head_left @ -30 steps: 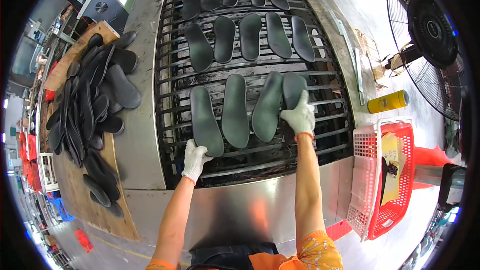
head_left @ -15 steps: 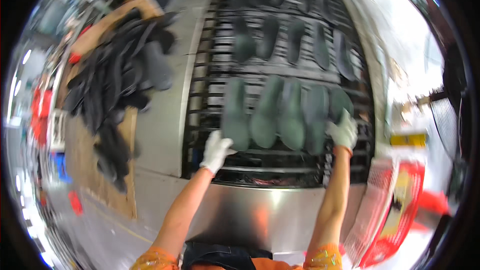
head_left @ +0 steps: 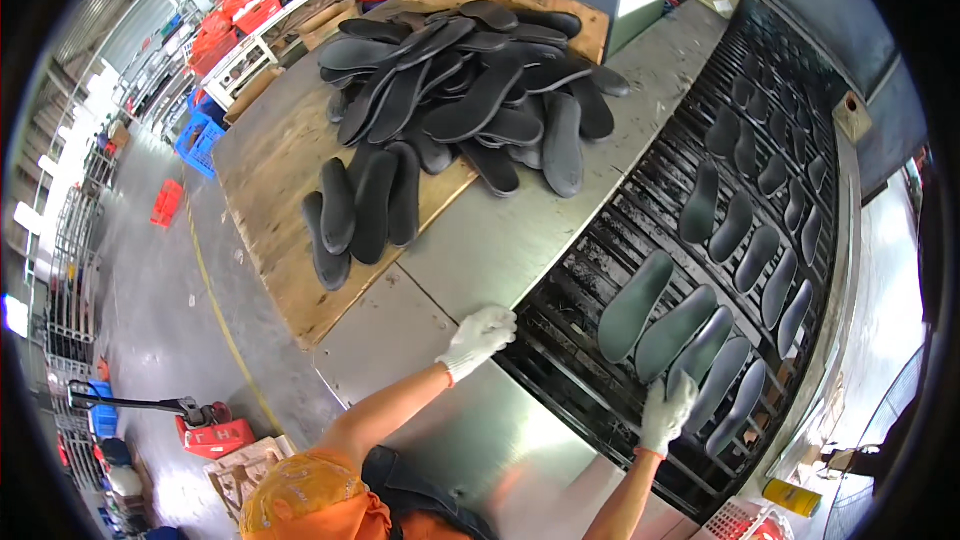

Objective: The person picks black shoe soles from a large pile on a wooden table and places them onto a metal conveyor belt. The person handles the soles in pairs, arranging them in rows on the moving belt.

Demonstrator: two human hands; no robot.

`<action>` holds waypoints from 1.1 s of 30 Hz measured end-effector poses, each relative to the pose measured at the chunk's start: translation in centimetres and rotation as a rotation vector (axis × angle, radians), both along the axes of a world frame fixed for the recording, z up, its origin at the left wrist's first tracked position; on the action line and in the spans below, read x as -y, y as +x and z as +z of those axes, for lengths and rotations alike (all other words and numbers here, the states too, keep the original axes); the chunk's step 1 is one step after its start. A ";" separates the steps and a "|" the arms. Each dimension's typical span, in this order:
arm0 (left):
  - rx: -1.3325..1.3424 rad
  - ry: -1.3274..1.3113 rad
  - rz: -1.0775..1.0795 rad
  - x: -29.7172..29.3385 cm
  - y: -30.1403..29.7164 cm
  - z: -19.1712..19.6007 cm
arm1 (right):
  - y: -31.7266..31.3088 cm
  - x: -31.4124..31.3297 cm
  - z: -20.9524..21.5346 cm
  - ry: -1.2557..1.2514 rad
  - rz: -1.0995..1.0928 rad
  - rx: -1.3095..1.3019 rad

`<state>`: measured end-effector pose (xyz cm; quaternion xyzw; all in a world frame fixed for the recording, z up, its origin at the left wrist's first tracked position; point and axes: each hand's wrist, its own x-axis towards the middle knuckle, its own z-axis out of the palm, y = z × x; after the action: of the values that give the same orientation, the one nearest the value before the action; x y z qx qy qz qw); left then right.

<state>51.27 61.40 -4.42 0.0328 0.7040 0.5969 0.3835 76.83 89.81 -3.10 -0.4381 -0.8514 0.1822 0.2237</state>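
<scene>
**Insoles: a full row on the belt, view swings toward the pile**

Insoles (head_left: 690,345) lie side by side on the slatted conveyor (head_left: 600,270), five now where four lay a second ago. The right hand (head_left: 667,413), gloved, rests flat on the near ends of the row, gripping nothing. The left hand (head_left: 480,337) has lifted off to the steel edge, loosely curled and empty. Beyond it, the heap of black insoles (head_left: 470,100) waits on the wooden board (head_left: 270,170).

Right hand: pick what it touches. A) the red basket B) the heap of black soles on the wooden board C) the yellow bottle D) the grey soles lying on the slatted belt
D: the gloved right hand rests on the near row of grey soles on the slatted belt, away from the board.
</scene>
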 end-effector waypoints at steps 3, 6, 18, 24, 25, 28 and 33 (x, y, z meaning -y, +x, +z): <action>-0.177 0.036 0.160 4.8 -4.0 -0.5 | -6.2 4.0 1.9 -0.077 0.158 0.035; -0.527 -0.027 0.202 9.7 -9.8 -0.6 | -13.8 7.4 4.8 -0.188 0.302 0.132; -0.783 -0.133 0.372 11.4 -33.8 3.3 | -40.0 0.3 4.0 -0.159 0.265 0.047; -0.822 -0.610 0.334 11.1 -44.4 4.1 | -49.2 -2.8 2.8 -0.352 0.199 0.035; -0.757 -0.672 0.332 10.2 -45.0 4.4 | -50.1 -3.1 2.4 -0.396 0.218 0.000; -0.794 -0.725 0.203 8.1 -45.1 5.1 | -52.7 -4.4 -1.0 -0.293 0.238 -0.070; -0.807 -0.674 0.115 7.9 -44.7 5.4 | -55.5 -2.2 -3.7 -0.688 0.480 -0.218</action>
<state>6.56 53.53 0.94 0.0963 0.9492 0.2971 0.0379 21.34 91.96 -6.80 -0.2550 -0.7903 0.5472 0.1045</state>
